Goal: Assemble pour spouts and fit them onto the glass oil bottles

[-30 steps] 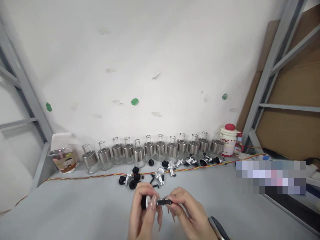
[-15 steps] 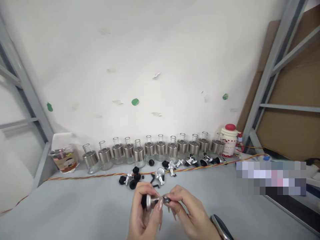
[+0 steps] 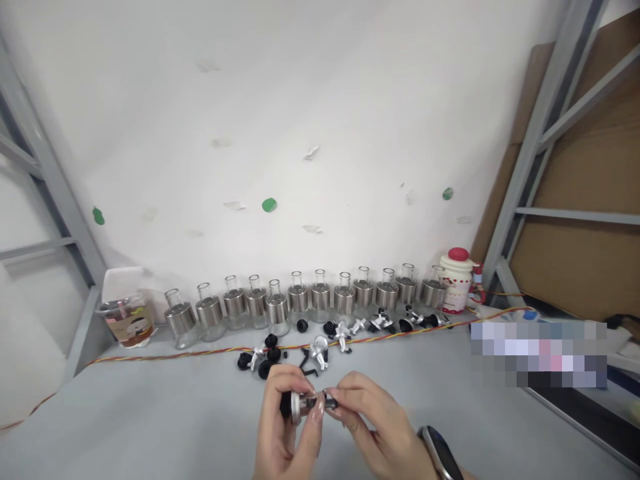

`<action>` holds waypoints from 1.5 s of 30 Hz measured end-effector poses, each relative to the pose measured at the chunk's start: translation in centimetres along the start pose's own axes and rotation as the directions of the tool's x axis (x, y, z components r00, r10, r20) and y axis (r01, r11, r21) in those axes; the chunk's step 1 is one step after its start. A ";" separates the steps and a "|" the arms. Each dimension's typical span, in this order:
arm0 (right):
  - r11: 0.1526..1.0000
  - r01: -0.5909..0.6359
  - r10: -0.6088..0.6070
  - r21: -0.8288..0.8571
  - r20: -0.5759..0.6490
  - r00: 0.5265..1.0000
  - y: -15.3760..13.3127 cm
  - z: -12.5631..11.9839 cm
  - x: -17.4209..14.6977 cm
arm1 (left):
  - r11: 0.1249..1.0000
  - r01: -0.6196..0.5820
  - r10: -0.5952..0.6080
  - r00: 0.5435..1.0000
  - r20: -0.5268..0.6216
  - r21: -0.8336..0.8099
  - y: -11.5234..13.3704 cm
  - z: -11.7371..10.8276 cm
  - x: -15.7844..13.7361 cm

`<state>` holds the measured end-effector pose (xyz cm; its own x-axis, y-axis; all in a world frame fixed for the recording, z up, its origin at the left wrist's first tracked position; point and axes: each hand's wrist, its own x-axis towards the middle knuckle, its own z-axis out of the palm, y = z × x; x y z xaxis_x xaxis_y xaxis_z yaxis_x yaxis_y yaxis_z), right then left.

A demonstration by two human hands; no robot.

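Silver with a black base, one fitting (image 3: 296, 407) lies on its side in the left hand (image 3: 287, 427), whose grip wraps the base end while the thumb presses along the stem. At the stem's other end, the right hand (image 3: 373, 417) has its grip pinched on a small dark end piece (image 3: 331, 402); fingertips hide whether the two parts are fully joined. Both hands are above the near part of the grey bench (image 3: 175, 413). The step in hand looks like fitting or adjusting that end piece on the stem. The next move seems to call for a steady left grip, the parts kept in line, and light fingertip pressure from the right. Beyond them lie loose silver spouts (image 3: 319, 352) and black stoppers (image 3: 265, 370), with a row of steel-collared glass bottles (image 3: 277, 310) standing behind.
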<state>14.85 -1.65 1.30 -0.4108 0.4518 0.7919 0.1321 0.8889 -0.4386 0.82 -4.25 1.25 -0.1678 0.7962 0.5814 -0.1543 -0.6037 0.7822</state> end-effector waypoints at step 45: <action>0.980 0.026 -0.035 -0.199 -0.044 0.998 0.2 0.2 0.5 | 0.990 0.127 -0.128 0.992 -0.009 -0.064 -0.3 0.3 0.1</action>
<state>14.51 -1.24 1.51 -0.3752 0.4230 0.8248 0.2986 0.8975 -0.3245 1.12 -3.96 1.13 -0.1557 0.8663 0.4746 -0.2367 -0.4992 0.8335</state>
